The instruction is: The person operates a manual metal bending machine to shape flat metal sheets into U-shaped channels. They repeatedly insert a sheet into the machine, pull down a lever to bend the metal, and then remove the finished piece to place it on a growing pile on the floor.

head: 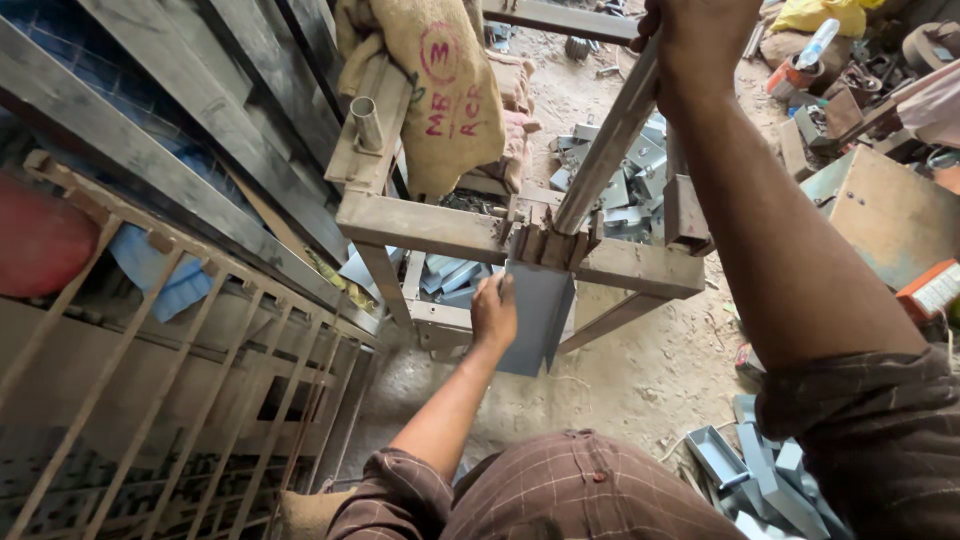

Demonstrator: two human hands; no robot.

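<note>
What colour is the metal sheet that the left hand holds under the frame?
The metal sheet is plain grey-blue, with no pattern; the head view shows it beside the left hand.

A metal sheet (535,315) is hanging below the press frame (430,225), with the left hand (493,312) lying against its left edge. The lever bar (608,145) is rising from the frame to the right hand (695,35). Bent metal pieces (760,480) are lying on the floor (640,380) to the right, a sack (450,90) behind the frame.

Soft daylight, dim left side, wide-angle edge distortion.
</note>
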